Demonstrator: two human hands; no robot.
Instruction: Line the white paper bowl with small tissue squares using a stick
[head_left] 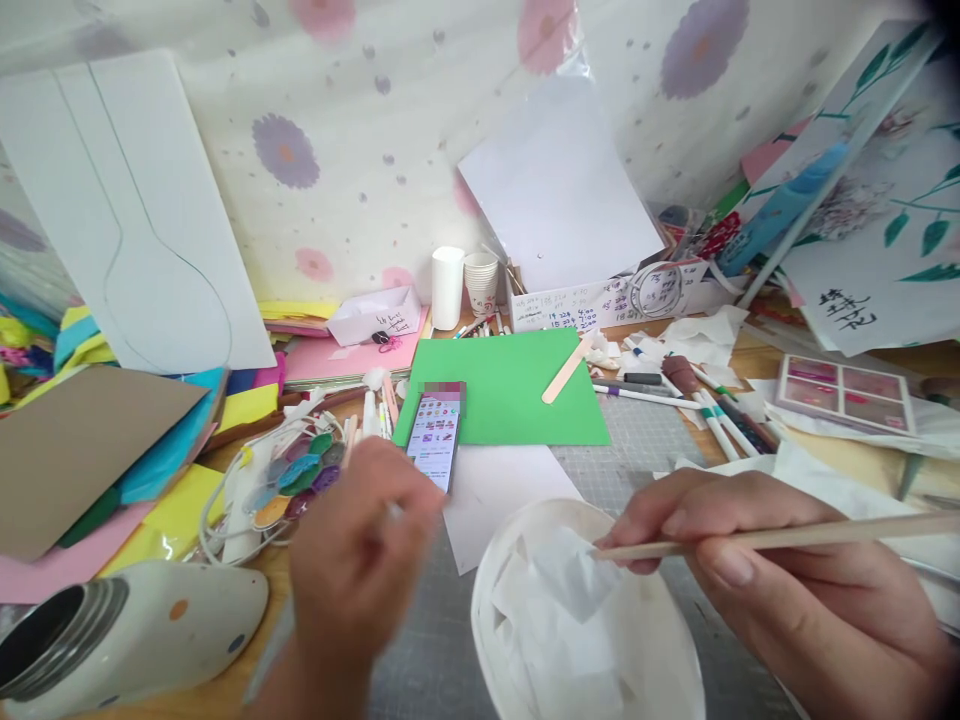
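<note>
Sheeting (420, 120) printed with purple and pink flowers hung behind the tabletop (279, 590), whose wood showed in strips amid the clutter. A white board (112, 200) bearing a long-necked outline leaned at the far left corner, and a flower-painted board (892, 210) leaned by the right edge. A grey cutting mat (427, 625) spread through the middle to the near edge; a green sheet (510, 385) lay beyond it, toward the far edge. An open-mouthed bottle (199, 620) lay sideways at the near left corner.

The white bowl (656, 650) was at the middle of the near edge, above the mat, its base hidden. The work in hand seemed centred there and looked partway along: paper pieces covered much of the inside, while the wall facing the right edge looked barer. White on white made coverage hard to judge; uneven corners suggested the layer was unfinished.

Of the hands, the left (364, 560) was blurred, its fingers curled closed; whether it held anything I could not tell. The right (765, 570) pinched a wooden stick. A phone (435, 440) lay partly on the green sheet. The wooden stick (832, 532) pointed into the bowl, its tip at a paper scrap (581, 580), contact uncertain.
</note>
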